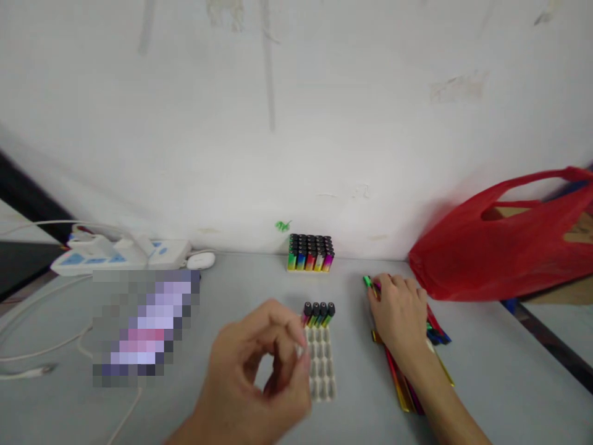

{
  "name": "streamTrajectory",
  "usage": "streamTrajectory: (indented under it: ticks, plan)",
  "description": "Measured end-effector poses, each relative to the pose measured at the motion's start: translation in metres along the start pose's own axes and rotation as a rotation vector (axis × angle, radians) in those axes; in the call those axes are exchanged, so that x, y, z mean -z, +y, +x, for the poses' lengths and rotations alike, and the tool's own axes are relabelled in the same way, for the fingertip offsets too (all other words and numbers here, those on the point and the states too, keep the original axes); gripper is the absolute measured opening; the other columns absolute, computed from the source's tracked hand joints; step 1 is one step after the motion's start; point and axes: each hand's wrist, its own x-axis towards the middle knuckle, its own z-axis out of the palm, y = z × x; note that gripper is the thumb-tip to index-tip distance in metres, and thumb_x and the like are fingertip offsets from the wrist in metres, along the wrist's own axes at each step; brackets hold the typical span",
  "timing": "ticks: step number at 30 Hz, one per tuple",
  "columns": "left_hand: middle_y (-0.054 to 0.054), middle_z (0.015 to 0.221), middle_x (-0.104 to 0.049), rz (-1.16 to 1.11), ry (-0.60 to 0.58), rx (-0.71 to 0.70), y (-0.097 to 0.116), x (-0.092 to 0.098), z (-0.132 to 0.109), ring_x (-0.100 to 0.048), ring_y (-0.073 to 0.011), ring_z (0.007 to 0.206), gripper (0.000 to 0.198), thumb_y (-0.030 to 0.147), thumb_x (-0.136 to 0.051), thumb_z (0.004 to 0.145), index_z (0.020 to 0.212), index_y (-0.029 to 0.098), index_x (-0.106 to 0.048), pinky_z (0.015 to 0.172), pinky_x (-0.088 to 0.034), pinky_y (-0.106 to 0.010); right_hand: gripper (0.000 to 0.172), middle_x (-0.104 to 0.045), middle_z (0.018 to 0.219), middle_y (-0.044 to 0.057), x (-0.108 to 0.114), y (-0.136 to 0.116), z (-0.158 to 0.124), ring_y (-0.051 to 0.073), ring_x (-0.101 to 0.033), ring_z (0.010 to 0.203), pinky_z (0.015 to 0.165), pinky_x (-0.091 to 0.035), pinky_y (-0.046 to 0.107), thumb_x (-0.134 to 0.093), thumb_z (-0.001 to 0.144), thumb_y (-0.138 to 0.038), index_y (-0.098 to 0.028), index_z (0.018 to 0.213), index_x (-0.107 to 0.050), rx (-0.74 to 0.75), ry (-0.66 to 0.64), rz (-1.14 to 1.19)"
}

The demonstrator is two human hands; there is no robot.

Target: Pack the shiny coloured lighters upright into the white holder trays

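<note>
My left hand [264, 377] is closed in a ring, thumb and index finger pinched together in front of the tray's left side. Anything small between the tips is too hard to make out. An off-white tray [323, 364] with rows of hollows lies beside it. Several shiny multicoloured tubes with black tops [319, 313] stand in its far row. My right hand [397, 309] rests with bent fingers on a loose pile of shiny coloured pieces [403, 389], its fingertips partly hidden. A green-ended piece [367, 281] sticks out by its fingers.
Near the wall stands a filled block of black-topped coloured tubes [310, 253]. A red bag [491, 247] is at the right. On the left are a white power strip [167, 254] with plugs, a small white case [201, 260], a blurred-out phone-like thing [148, 324] and white cables [37, 358].
</note>
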Motion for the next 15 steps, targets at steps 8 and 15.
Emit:
streamTrajectory:
  ticks: [8,15]
  plan:
    - [0.010,0.051,-0.049,0.054,0.011,0.204,-0.048,-0.002,0.038,-0.041,-0.0064,0.040,0.021,0.030,-0.076,0.086,0.075,0.020,-0.061,0.039,-0.033,-0.016,0.012,-0.076,0.106,0.015,-0.008,0.001,-0.002,0.035,-0.069,0.099,0.083,-0.033,0.042,-0.065,0.106,-0.026,-0.018,0.110,-0.074,-0.006,-0.004,-0.012]
    - [0.009,0.050,-0.051,0.049,-0.052,0.331,-0.060,0.006,0.035,-0.044,-0.0062,0.036,0.031,0.044,-0.082,0.085,0.079,0.018,-0.068,0.035,-0.032,-0.014,0.016,-0.077,0.102,0.019,-0.017,0.003,-0.006,0.038,-0.068,0.099,0.085,-0.037,0.047,-0.062,0.106,-0.026,-0.017,0.103,-0.074,0.092,0.055,0.009]
